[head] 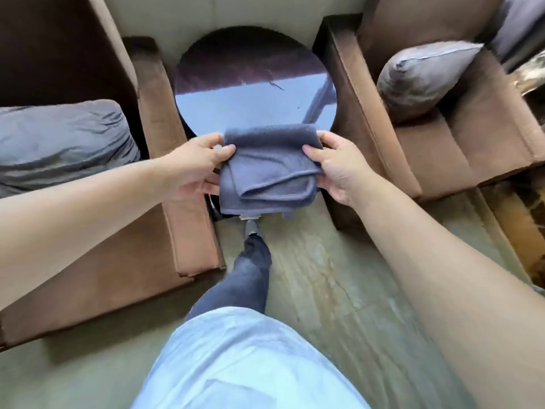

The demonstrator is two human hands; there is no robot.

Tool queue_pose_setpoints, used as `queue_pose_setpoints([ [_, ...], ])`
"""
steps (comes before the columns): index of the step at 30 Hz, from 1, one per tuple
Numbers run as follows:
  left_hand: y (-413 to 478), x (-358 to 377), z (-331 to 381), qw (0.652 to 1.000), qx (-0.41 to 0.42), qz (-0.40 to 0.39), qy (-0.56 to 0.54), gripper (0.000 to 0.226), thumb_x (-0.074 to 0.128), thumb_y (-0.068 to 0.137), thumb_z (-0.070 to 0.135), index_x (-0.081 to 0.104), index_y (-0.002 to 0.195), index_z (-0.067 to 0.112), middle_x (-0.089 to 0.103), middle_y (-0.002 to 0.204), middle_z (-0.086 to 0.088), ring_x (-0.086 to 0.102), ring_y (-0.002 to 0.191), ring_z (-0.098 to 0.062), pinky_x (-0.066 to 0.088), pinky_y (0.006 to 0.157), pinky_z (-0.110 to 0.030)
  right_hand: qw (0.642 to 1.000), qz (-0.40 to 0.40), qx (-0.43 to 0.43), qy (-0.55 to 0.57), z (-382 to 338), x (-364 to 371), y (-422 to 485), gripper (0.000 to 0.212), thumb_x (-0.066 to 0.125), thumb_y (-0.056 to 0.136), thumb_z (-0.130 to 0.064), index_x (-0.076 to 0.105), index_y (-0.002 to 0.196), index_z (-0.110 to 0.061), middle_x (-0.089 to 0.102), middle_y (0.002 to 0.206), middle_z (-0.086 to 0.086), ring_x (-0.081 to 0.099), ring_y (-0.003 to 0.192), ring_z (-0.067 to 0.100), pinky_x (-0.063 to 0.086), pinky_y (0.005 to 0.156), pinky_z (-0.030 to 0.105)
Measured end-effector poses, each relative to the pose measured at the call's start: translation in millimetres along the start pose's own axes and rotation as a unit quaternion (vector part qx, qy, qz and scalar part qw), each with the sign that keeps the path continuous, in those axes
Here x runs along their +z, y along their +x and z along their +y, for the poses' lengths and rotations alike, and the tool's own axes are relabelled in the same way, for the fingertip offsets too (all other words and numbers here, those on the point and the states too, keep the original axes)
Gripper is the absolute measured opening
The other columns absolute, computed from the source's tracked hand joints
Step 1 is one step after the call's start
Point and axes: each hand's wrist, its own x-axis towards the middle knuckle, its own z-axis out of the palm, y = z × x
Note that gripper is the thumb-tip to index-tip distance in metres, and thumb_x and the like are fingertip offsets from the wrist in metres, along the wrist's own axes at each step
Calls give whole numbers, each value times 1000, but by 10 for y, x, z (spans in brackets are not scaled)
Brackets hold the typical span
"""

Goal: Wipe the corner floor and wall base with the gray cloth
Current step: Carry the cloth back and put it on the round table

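Wiping had not begun; this looked like the folding step. The gray cloth [267,169] hung above the round table's [253,93] near edge, pinched by the left hand [194,166] and right hand [336,166], arms outstretched. Next (probably) came crouching toward the corner floor [309,276].

Two brown armchairs [88,202] [442,128], three gray cushions [59,143] [421,78] [519,25], one round table [253,84], one gray cloth [265,172], two hands [191,169] [342,169].
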Motion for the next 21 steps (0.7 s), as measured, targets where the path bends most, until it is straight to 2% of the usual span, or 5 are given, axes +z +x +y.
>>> queue_pose_setpoints([
  [10,2027,51,703,996,-54,63,-40,12,43,104,30,54,105,32,67,92,0,66,54,-15,55,46,-30,992,-1,40,-124,-440,-348,2256,15,51,96,-20,63,93,-27,68,100,5,64,93,24,53,91,49],
  [13,2688,-13,641,992,-67,94,-43,15,43,105,28,53,94,29,63,89,3,64,51,-14,52,40,-28,986,-3,60,-156,-322,-409,2976,22,55,91,-25,65,110,-23,71,118,6,67,111,27,52,100,52],
  [16,3482,-158,469,987,-72,137,-35,14,45,104,30,56,96,32,66,95,0,66,61,-22,55,44,-30,982,-21,77,-172,-39,-423,3826,25,52,96,-20,63,118,-18,71,118,6,68,109,27,53,98,51],
  [19,4075,-251,211,981,-100,161,-38,14,46,103,30,56,94,32,68,89,1,67,52,-17,56,45,-31,972,-27,89,-215,393,-439,4502,32,50,85,-33,63,114,-33,72,116,-1,69,108,21,55,94,53],
  [21,4411,-256,46,976,-129,170,-44,12,47,102,31,54,93,32,68,88,2,68,59,-22,58,58,-38,965,-27,116,-233,588,-477,4844,23,49,88,-30,63,106,-33,70,110,2,72,101,27,61,81,52],
])
